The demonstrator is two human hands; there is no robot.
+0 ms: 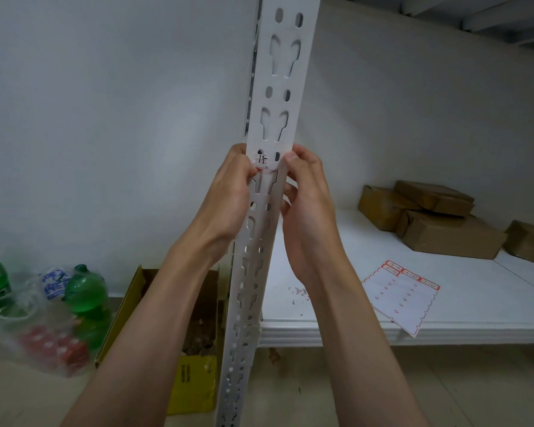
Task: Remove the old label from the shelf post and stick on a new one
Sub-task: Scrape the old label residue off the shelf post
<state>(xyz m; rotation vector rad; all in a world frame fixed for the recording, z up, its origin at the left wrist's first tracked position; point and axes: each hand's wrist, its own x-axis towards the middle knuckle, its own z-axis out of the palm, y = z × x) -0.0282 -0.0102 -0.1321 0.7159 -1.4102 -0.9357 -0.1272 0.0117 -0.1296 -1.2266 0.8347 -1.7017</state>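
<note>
A white slotted shelf post (272,97) runs upright through the middle of the view. On it, at hand height, sits a torn old label (262,159) with black handwriting and a red edge. My left hand (228,195) wraps the post's left side, its thumb pinching the label's lower left corner. My right hand (305,198) grips the post's right edge, fingertips curled beside the label. A sheet of new red-bordered labels (398,295) lies on the white shelf (444,328) to the right, partly over its front edge.
Small scraps of torn paper (298,292) lie on the shelf near the post. Brown cardboard boxes (438,220) are stacked at the back right. On the floor to the left stand a yellow open box (195,380) and a plastic bag with green bottles (84,294).
</note>
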